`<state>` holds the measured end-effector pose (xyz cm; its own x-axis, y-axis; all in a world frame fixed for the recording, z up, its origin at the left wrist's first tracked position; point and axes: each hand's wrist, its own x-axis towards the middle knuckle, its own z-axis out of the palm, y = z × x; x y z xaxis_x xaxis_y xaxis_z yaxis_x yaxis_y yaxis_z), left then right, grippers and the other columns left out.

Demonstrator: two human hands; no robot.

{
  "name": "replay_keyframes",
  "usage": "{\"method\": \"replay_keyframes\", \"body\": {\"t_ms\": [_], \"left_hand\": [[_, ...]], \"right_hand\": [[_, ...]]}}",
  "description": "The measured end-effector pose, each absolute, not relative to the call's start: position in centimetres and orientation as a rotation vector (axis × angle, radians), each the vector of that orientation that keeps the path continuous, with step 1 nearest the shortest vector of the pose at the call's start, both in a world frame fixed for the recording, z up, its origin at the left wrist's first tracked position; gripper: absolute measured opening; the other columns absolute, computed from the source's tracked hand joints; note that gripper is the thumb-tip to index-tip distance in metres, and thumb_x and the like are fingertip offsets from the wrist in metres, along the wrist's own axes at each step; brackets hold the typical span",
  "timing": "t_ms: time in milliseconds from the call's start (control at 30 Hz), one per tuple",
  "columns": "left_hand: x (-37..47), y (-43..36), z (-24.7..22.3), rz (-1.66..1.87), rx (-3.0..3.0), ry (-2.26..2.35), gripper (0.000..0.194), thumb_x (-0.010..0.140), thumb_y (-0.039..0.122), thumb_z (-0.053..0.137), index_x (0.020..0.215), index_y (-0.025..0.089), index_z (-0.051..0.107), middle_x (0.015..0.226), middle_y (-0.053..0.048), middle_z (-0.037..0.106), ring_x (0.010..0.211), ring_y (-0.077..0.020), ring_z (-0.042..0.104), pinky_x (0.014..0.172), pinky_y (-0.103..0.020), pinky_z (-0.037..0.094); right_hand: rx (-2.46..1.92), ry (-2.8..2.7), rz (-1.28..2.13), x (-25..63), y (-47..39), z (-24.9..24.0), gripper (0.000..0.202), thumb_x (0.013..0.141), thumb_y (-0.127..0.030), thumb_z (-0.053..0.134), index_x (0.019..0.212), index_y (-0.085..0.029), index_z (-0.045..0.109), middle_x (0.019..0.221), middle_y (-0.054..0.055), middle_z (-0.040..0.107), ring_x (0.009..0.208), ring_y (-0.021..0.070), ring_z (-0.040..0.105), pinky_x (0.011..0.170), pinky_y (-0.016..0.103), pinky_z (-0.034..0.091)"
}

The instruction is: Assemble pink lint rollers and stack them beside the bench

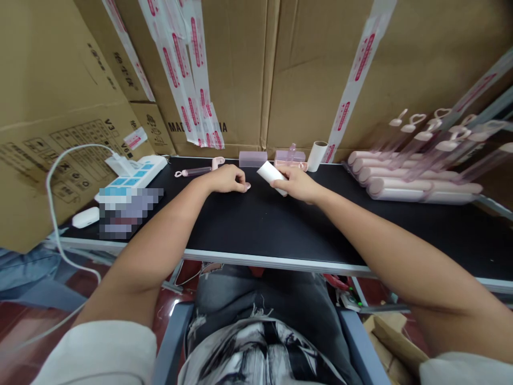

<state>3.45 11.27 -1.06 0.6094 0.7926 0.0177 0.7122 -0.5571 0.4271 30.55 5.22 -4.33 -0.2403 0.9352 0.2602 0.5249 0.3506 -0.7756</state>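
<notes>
My right hand [300, 184] is wrapped round a white hollow-looking tube [271, 175], held tilted above the black table. To its left, my left hand [229, 178] is closed with thumb and fingertips together; a small pale spot shows at the tips, too small to make out. Just beyond my left hand lies a roller handle [197, 172] with a translucent purple grip, a heart-shaped loop and a pink end. A second white tube [317, 156] stands upright behind my right hand. Pink roller parts [291, 162] lie beside it, partly hidden by that hand.
Two purple blocks, one of them a left block [253, 159], line the table's back edge by the cardboard wall [236, 69]. Several pink rollers with heart-loop handles [425, 188] are stacked at right. A power strip [134, 178] with a white cable and a blurred-out item [128, 214] sit at left.
</notes>
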Motion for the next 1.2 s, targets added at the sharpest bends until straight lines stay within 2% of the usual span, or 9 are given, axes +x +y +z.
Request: {"method": "replay_keyframes", "body": {"t_ms": [67, 200, 267, 400, 533, 800, 1033, 1133, 1200], "left_hand": [[3.7, 11.1, -1.1, 0.457, 2.409, 1.127, 0.033, 0.079, 0.045, 0.085, 0.094, 0.016, 0.079, 0.092, -0.005, 0.078, 0.075, -0.0141, 0.061, 0.072, -0.029, 0.043], [4.8, 10.3, -1.2, 0.767, 2.045, 0.909, 0.056, 0.086, 0.038, 0.083, 0.134, 0.016, 0.065, 0.117, -0.012, 0.078, 0.079, -0.0137, 0.068, 0.067, -0.025, 0.048], [5.2, 10.2, -1.2, 0.816, 1.942, 0.888, 0.049, 0.090, 0.034, 0.080, 0.132, 0.015, 0.065, 0.108, -0.010, 0.078, 0.073, -0.0125, 0.068, 0.058, -0.022, 0.046], [5.0, 10.6, -1.2, 1.001, 1.808, 0.908, 0.031, 0.094, 0.032, 0.078, 0.118, 0.013, 0.070, 0.089, -0.004, 0.072, 0.062, -0.0107, 0.065, 0.046, -0.021, 0.042], [4.7, 11.0, -1.0, 1.064, 1.698, 0.901, 0.034, 0.095, 0.039, 0.082, 0.114, 0.014, 0.072, 0.083, -0.002, 0.070, 0.058, -0.0097, 0.065, 0.042, -0.020, 0.041], [4.7, 11.2, -1.2, 1.103, 1.731, 0.822, 0.049, 0.089, 0.053, 0.087, 0.115, 0.013, 0.072, 0.084, -0.002, 0.071, 0.058, -0.0102, 0.066, 0.042, -0.020, 0.044], [4.4, 11.6, -0.8, 1.158, 1.799, 0.937, 0.055, 0.089, 0.053, 0.085, 0.127, 0.016, 0.069, 0.100, -0.008, 0.077, 0.071, -0.0134, 0.069, 0.055, -0.022, 0.049], [3.5, 12.9, 0.1, 1.349, 1.775, 1.099, 0.054, 0.095, 0.057, 0.077, 0.132, 0.020, 0.065, 0.108, -0.009, 0.076, 0.080, -0.0167, 0.072, 0.063, -0.025, 0.052], [2.9, 14.3, 0.8, 1.478, 1.742, 1.254, 0.048, 0.098, 0.051, 0.074, 0.133, 0.021, 0.063, 0.109, -0.009, 0.076, 0.086, -0.0185, 0.073, 0.070, -0.027, 0.055]], "right_hand": [[-1.251, -1.874, 0.809, 30.1, 4.8, -4.1, 0.033, 0.076, -0.035, 0.073, 0.103, -0.017, 0.076, 0.089, 0.003, 0.072, 0.077, 0.0183, 0.061, 0.063, 0.028, 0.047], [-1.132, -1.822, 0.990, 29.4, 4.0, -3.8, 0.050, 0.075, -0.032, 0.078, 0.123, -0.018, 0.079, 0.093, 0.002, 0.073, 0.075, 0.0164, 0.061, 0.059, 0.026, 0.051], [-1.018, -1.764, 1.117, 29.2, 3.9, -3.7, 0.056, 0.075, -0.027, 0.078, 0.131, -0.021, 0.079, 0.102, 0.002, 0.075, 0.084, 0.0171, 0.065, 0.064, 0.026, 0.057], [-0.815, -1.493, 1.373, 29.2, 3.8, -3.5, 0.054, 0.073, -0.016, 0.076, 0.126, -0.025, 0.081, 0.131, 0.003, 0.078, 0.113, 0.0219, 0.072, 0.092, 0.035, 0.068], [-0.736, -1.329, 1.416, 29.3, 4.1, -3.6, 0.044, 0.075, -0.015, 0.079, 0.119, -0.022, 0.082, 0.129, 0.006, 0.080, 0.114, 0.0233, 0.076, 0.109, 0.047, 0.067], [-0.716, -1.260, 1.361, 29.3, 4.3, -3.7, 0.038, 0.081, -0.022, 0.081, 0.118, -0.019, 0.079, 0.110, 0.006, 0.082, 0.093, 0.0194, 0.079, 0.104, 0.048, 0.070], [-0.808, -1.199, 1.240, 28.7, 4.6, -3.9, 0.046, 0.072, -0.012, 0.072, 0.117, -0.024, 0.074, 0.117, 0.004, 0.079, 0.102, 0.0202, 0.078, 0.104, 0.046, 0.068], [-0.889, -1.221, 1.114, 28.8, 5.1, -4.5, 0.036, 0.078, -0.023, 0.076, 0.113, -0.023, 0.071, 0.110, 0.004, 0.078, 0.099, 0.0193, 0.078, 0.104, 0.045, 0.066], [-0.989, -1.374, 0.947, 28.9, 5.4, -5.1, 0.026, 0.081, -0.032, 0.078, 0.103, -0.021, 0.071, 0.101, 0.005, 0.078, 0.093, 0.0197, 0.076, 0.100, 0.045, 0.064]]}}
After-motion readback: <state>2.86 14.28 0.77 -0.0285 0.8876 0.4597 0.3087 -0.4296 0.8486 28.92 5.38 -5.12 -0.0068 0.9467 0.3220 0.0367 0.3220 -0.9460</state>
